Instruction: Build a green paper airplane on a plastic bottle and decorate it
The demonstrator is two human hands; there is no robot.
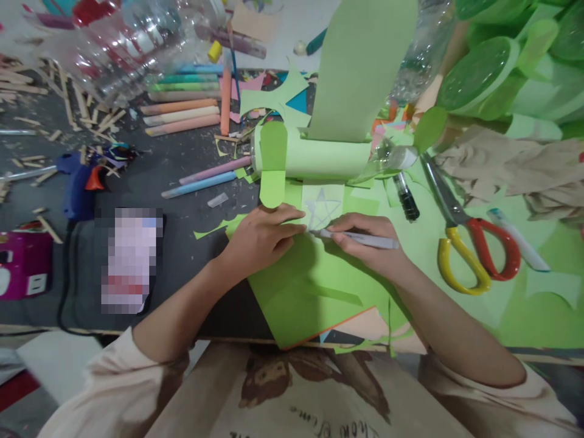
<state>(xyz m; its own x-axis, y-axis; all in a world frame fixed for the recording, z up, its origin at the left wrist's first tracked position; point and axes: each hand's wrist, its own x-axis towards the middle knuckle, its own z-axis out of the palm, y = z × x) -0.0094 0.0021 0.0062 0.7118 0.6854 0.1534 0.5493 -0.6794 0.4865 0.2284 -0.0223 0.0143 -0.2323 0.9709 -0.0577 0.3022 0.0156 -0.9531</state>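
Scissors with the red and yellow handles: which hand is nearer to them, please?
Right. The right hand, holding a pen, is left of the scissors; the left hand is farther left, beyond the right hand.

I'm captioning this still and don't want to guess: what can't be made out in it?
All in the head view:
Phone: screen content, pixelated into blocks.
Paper with the drawn star: its lower right corner, covered by the right hand.
Pen: part of its barrel, behind the same hand's fingers.
Magenta box: one side, cut off by the left edge.
Shirt: lettering, cut off by the bottom edge.
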